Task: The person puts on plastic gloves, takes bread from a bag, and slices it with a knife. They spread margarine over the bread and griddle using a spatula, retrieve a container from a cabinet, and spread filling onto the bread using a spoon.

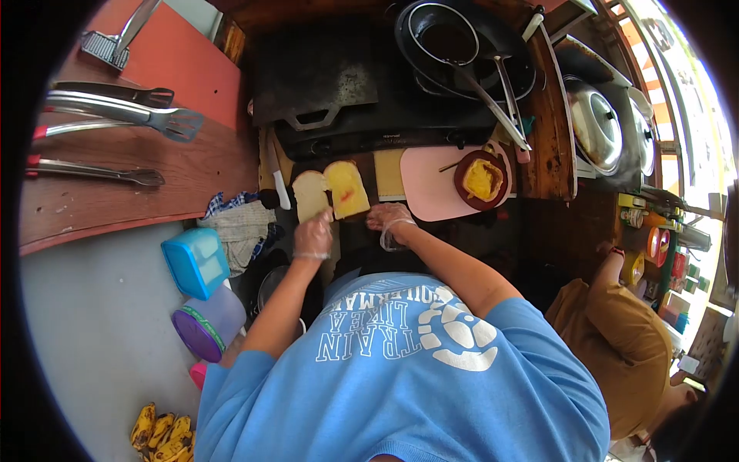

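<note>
1. Your left hand (pixel 314 235), in a thin clear plastic glove, bends at the lower edge of the soft plain bread slice (pixel 310 197); its grip is unclear.
2. Your right hand (pixel 389 219), gloved alike, curls beside the yellow-coated slice (pixel 349 191), red-smeared; whether it grips anything is unclear.
3. The surface beneath the bread is dark and hard to make out.
4. Your blue shirt (pixel 416 400) reads "TRAIN LIKE A"; the stove's label (pixel 392 137) is too small.
</note>
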The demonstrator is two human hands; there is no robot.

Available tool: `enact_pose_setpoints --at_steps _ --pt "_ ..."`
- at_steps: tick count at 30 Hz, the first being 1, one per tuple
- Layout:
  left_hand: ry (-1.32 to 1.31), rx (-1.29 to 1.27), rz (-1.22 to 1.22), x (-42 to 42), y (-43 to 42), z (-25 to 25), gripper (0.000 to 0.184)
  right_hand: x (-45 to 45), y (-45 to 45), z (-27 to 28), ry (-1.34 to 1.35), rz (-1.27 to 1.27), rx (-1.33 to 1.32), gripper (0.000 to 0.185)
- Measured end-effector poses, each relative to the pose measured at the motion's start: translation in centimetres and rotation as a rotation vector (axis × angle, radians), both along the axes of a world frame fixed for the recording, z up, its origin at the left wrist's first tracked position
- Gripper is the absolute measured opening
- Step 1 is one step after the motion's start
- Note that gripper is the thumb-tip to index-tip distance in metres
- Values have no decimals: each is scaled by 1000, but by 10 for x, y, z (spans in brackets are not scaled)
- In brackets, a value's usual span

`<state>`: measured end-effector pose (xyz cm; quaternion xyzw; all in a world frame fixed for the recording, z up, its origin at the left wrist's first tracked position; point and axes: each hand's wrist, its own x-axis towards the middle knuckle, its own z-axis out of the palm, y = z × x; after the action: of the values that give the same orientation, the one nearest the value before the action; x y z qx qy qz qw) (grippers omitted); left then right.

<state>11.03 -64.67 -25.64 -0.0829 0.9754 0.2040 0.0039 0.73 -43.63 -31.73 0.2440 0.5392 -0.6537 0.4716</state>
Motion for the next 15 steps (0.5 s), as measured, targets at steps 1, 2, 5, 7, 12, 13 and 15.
enact_pose_setpoints --at_steps 1,2,5,7,12,13,15 --pt "129 28 -68 11 5 -6 20 0 1 -2 2 19 -8 21" --pt "126 26 -76 13 3 -14 20 1 1 -4 1 37 -15 21" --pt "48 -36 -49 4 -3 -16 23 3 0 -8 -29 -31 11 18" --pt "29 -95 -13 -25 -18 -13 22 4 -1 -11 9 24 3 17" --pt "128 -185 45 -25 -22 -10 22 6 -3 -5 6 4 -2 16" --pt "89 -121 29 -11 -15 -14 21 7 -2 -12 -7 4 -43 19" --pt "117 -17 -26 12 -2 -18 21 5 -2 -14 -18 -4 -83 21"
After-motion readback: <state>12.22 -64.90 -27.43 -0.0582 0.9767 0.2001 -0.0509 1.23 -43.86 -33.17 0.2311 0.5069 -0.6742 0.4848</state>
